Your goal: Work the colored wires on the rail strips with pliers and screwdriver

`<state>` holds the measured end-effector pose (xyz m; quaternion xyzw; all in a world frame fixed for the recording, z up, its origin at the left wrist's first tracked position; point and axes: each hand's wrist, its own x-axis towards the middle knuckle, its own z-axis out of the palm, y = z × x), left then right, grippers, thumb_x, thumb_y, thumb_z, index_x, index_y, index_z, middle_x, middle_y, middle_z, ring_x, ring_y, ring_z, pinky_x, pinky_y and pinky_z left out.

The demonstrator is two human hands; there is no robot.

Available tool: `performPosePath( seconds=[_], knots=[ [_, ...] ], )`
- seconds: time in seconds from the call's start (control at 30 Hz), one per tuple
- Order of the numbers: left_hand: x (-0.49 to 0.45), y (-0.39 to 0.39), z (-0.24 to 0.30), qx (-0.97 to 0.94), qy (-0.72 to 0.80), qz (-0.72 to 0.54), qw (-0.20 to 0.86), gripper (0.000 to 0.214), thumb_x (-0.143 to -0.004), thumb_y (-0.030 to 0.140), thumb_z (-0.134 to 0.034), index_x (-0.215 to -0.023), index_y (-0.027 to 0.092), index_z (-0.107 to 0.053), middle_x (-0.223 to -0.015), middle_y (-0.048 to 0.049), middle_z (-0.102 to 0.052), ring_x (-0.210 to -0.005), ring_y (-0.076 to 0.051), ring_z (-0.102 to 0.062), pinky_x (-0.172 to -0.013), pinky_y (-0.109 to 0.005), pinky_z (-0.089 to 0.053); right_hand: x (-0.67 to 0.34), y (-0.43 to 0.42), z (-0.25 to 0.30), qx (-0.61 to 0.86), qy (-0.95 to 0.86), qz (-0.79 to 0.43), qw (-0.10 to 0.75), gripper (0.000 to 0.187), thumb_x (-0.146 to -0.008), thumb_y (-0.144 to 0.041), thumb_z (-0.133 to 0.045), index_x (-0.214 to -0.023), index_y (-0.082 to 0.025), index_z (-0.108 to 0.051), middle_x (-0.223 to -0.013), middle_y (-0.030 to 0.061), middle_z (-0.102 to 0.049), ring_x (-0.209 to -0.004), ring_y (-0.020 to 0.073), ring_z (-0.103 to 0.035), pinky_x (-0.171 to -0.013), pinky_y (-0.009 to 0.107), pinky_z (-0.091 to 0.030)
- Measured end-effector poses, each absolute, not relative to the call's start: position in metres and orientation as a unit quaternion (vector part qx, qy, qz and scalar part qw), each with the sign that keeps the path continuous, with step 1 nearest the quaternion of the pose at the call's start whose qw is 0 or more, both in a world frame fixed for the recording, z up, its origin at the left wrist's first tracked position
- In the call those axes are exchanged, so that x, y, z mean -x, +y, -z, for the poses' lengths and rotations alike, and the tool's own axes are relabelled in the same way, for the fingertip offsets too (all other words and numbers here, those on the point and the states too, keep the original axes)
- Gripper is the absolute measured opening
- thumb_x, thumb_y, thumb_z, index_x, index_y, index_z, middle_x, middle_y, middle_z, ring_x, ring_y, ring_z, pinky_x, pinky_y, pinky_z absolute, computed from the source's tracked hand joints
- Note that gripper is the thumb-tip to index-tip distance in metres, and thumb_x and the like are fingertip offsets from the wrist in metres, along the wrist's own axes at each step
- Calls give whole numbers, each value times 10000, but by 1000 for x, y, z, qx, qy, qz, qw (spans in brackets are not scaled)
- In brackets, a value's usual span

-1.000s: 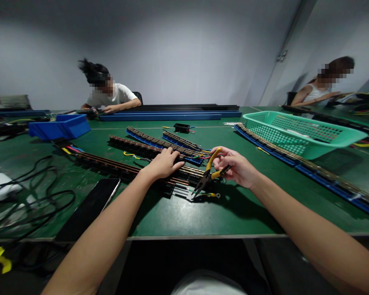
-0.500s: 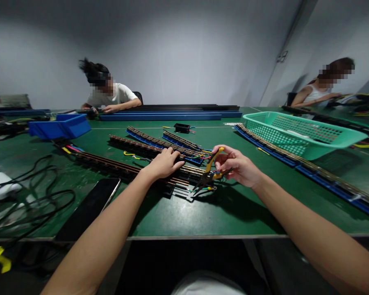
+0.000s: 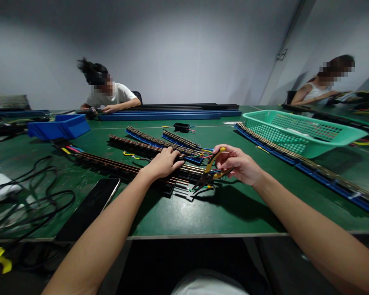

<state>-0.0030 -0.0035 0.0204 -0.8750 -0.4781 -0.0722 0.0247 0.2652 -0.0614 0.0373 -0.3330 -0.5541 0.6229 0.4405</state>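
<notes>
My left hand (image 3: 163,163) lies over a black conductor rail strip (image 3: 132,146) with copper-coloured bars, its fingers curved across the top and the thumb on the near side. Between the fingers of my right hand (image 3: 240,164) are pliers with yellow-and-black handles (image 3: 211,161). The handles are spread, and the dark jaws point down and left beside the bar ends and a green-yellow wire (image 3: 208,187). Coloured wires run out of the strips just left of my right hand. Another black strip with copper bars (image 3: 110,162) passes under my left wrist.
Shorter blue-based strips (image 3: 144,138) lie behind my hands, near a small black box (image 3: 182,127). At right are a long blue strip (image 3: 313,169) and a green basket (image 3: 321,141). A phone (image 3: 89,209), cables (image 3: 46,200) and a blue bin (image 3: 60,128) are left. Two people sit across.
The pliers' jaws have shifted very slightly at the wire by the bar ends. My left hand stays in the same place on the strip.
</notes>
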Motion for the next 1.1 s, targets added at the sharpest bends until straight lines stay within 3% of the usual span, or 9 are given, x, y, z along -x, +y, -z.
performPosePath(
  seconds=[1.1],
  knots=[
    [4,-1,-17,876,-474,89,21,419,-992,450,-473,-1269,156,-588,-1155,-138,-564,-1097,-286,-535,-974,-407,-445,-264,-64,-38,339,-562,-608,448,389,-603,-122,-661,-977,-218,-609,-676,-30,-658,-411,58,-478,-312,117,-320]
  ],
)
